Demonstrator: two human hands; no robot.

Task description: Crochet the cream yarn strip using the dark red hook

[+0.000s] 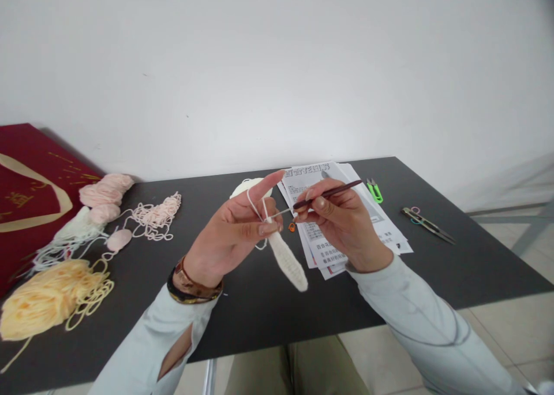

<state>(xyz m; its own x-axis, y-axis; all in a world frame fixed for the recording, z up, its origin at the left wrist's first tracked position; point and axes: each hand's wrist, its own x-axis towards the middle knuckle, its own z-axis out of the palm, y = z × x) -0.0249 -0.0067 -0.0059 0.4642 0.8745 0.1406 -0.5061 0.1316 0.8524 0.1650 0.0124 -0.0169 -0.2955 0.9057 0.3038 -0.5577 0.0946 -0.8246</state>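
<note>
My left hand [236, 230] pinches the top of a long white crocheted piece [289, 262] that hangs down over the black table [242, 302]. White yarn [255, 205] runs over its raised index finger. My right hand [340, 219] grips a dark crochet hook [329, 193], and the metal tip points left into the top of the white piece. An orange stitch marker [291, 227] hangs just beside the work. Behind my left hand, a ball of white yarn [246, 186] lies on the table.
Printed instruction sheets [324, 250] lie under my right hand. Green thread snips [374, 190] and dark scissors [426, 224] lie to the right. Pink yarn [106, 196], a pink tangle [156, 216] and yellow yarn [47, 297] sit at the left, beside a red bag [30, 193].
</note>
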